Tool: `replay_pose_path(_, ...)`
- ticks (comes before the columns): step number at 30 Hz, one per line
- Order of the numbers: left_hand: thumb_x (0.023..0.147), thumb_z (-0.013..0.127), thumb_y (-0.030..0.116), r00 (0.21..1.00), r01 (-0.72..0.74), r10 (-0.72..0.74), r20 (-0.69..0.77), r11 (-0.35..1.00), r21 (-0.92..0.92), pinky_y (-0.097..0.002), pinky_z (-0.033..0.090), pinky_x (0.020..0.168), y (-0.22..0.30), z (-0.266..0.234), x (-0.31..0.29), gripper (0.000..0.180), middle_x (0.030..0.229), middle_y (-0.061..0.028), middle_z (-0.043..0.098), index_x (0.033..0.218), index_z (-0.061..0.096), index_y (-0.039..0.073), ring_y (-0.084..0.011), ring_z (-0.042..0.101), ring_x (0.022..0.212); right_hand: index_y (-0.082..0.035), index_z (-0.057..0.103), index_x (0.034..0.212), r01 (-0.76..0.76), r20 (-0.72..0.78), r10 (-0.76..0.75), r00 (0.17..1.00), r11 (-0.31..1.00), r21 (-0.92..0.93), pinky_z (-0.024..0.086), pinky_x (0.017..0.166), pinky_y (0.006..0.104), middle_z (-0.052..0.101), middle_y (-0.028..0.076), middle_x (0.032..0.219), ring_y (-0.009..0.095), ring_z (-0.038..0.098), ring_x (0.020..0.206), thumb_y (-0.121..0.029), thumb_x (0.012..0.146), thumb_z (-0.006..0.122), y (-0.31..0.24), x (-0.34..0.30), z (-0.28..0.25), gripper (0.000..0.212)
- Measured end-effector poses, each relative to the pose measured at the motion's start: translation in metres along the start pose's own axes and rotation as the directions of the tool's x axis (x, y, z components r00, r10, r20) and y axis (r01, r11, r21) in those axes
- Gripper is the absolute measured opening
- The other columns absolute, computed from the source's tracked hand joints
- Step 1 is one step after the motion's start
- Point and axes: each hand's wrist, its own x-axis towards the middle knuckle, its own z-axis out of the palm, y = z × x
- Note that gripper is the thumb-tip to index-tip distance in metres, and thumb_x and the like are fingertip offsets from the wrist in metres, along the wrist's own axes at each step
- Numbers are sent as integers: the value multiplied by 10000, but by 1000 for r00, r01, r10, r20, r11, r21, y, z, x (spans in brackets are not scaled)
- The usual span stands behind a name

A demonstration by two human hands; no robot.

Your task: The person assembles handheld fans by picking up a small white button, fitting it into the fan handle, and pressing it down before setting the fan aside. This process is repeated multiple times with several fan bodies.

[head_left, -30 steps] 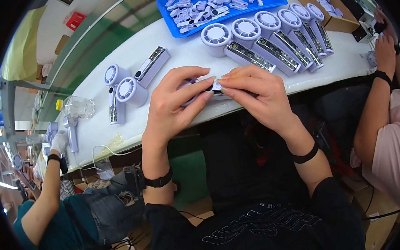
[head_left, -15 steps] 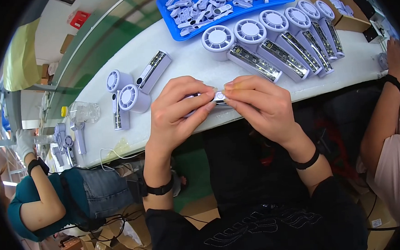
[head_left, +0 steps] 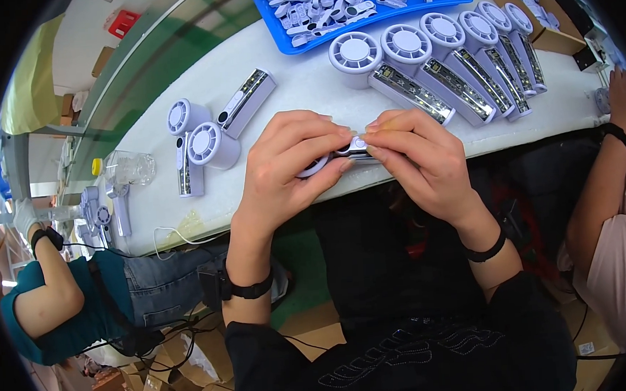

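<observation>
Both my hands hold one small white hand-held fan unit [head_left: 346, 152] just above the near edge of the white table [head_left: 299, 89]. My left hand [head_left: 290, 172] wraps around its round head from the left. My right hand [head_left: 415, 160] pinches its handle end from the right, fingertips meeting those of the left. Most of the unit is hidden by my fingers. A row of several similar fan units [head_left: 448, 58] with open handles lies just beyond my hands.
A blue tray [head_left: 273, 15] of small grey parts sits at the back. Two finished fans [head_left: 202, 134] lie to the left near a clear bottle [head_left: 128, 166]. Cardboard boxes [head_left: 531, 10] stand far right. Co-workers sit at left [head_left: 54, 297] and right [head_left: 607, 199].
The view has shifted slightly, so the table and fans sit higher and to the right. My hands keep the same grip on the fan unit. The left co-worker's arm has moved.
</observation>
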Motion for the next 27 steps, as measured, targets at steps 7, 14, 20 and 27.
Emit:
replay_pose_path(7,751,966,62,996,78,-79,-34,996,-31,-438,608,947,4,3,-3,388,1099,-108,807,1097,795,24,-340,740,1084,34,784,1139,12,-7,-12,1000,1000,-23,590,787,369,711,123,1048,276,728,920,50,947,780,-2,0,2,192)
replay_pose_path(14,739,990,85,999,-41,43,-26,997,67,-436,614,956,-1,4,-5,425,1129,-112,820,1108,786,29,-341,741,1114,36,776,1141,21,-30,-23,999,998,-55,588,782,374,706,127,1063,278,720,909,59,951,770,-3,-1,5,192)
replay_pose_path(20,734,997,100,998,-54,56,-27,996,68,-425,621,954,-3,4,-4,448,1151,-117,821,1123,785,32,-342,742,1131,42,774,1149,12,-24,-14,1000,998,-64,586,788,378,699,133,1076,281,714,913,57,959,758,-5,-1,2,192)
replay_pose_path(27,732,1004,112,982,144,-148,-119,989,-38,-417,615,958,4,10,-9,461,1209,-132,795,1120,770,29,-342,740,1138,18,796,1198,-180,145,176,974,984,13,561,834,361,687,128,1080,262,709,980,61,968,747,-12,8,-11,239)
